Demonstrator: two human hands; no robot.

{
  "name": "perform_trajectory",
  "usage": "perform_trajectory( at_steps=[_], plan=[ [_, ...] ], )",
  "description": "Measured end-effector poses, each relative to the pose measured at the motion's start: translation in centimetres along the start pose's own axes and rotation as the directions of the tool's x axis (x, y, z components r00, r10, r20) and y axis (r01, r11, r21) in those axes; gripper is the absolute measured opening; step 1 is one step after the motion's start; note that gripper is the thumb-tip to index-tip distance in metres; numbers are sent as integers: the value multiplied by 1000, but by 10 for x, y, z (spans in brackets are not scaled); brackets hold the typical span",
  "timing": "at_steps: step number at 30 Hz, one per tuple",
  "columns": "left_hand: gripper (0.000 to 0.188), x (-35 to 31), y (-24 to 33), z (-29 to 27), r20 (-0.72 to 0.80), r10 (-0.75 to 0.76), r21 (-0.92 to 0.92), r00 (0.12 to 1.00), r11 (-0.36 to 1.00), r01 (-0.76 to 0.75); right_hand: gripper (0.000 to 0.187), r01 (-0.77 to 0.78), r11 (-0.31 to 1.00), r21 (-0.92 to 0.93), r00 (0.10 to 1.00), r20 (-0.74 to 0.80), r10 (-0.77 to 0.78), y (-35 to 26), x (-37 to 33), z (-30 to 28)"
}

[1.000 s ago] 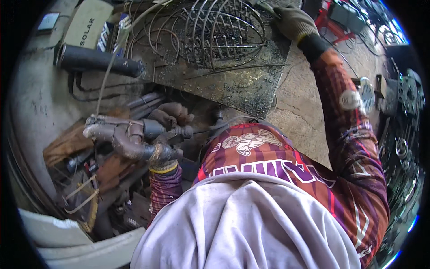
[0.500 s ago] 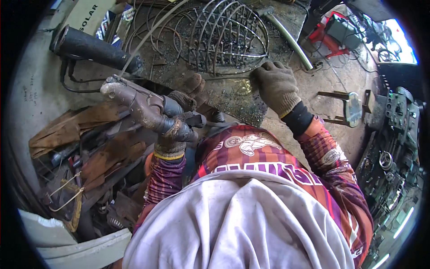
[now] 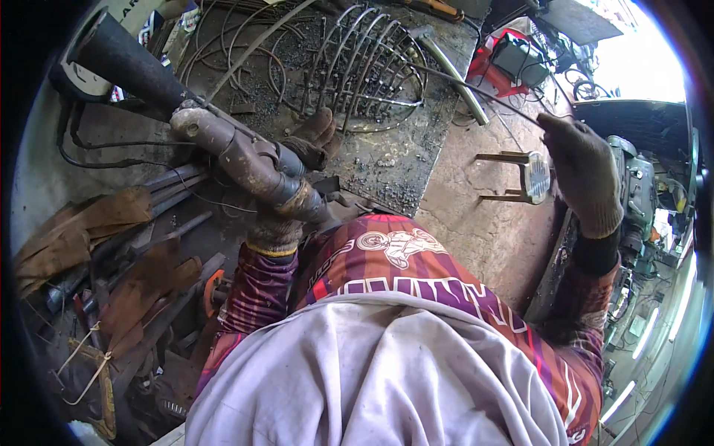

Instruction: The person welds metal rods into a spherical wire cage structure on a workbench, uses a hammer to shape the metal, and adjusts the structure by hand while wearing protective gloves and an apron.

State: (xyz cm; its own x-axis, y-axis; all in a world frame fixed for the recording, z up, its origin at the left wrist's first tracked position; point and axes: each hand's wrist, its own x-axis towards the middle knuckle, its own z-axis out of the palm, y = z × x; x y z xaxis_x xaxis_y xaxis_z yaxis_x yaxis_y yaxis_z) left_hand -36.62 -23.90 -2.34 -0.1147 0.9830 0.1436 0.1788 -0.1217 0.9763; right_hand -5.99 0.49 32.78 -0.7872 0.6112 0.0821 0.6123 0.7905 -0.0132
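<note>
My left hand [image 3: 279, 223], in a dark knit glove, is closed around a brown, pipe-shaped piece [image 3: 238, 160] with an elbow end. Part of the hand is hidden behind that piece, and its fingertips show past the far side. My gloved right hand [image 3: 587, 175] is raised at the right, its fingers pinched on a thin dark rod [image 3: 491, 97]. From there the rod runs leftward over a rounded metal frame [image 3: 364, 70] of curved bars, which rests on the dirty work surface [image 3: 405, 163].
A black cylinder [image 3: 126, 63] with cables lies at the far left. Coiled wire [image 3: 260, 52] and a metal tube [image 3: 461, 85] lie beside the frame. A red-and-grey machine [image 3: 513, 63], a small stool [image 3: 532, 177] and machinery [image 3: 636, 186] stand to the right; metal scraps [image 3: 141, 290] crowd the left.
My right hand has swung right and upward from beside the frame, drawing the thin rod with it. My left hand stays on the pipe-shaped piece. The view has shifted slightly.
</note>
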Motion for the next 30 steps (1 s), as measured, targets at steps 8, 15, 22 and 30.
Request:
perform_trajectory(
  at_steps=[8, 15, 22, 30],
  plan=[
    [50, 8, -5, 37, -265, 124, 469, 956, 883, 16, 18, 231, 937, -260, 973, 42, -228, -23, 63, 5],
    [53, 15, 30, 62, -226, 406, 902, 886, 430, 34, 21, 475, 822, -314, 870, 31, -491, -13, 86, 30],
    [54, -6, -4, 61, -208, -8, 747, 978, 645, 164, 26, 520, 838, -164, 853, 148, -500, -15, 91, 47],
    [62, -19, -41, 70, -92, 579, 957, 810, 275, -88, 29, 417, 907, 58, 890, 175, -420, 6, 82, 67]
  ],
)
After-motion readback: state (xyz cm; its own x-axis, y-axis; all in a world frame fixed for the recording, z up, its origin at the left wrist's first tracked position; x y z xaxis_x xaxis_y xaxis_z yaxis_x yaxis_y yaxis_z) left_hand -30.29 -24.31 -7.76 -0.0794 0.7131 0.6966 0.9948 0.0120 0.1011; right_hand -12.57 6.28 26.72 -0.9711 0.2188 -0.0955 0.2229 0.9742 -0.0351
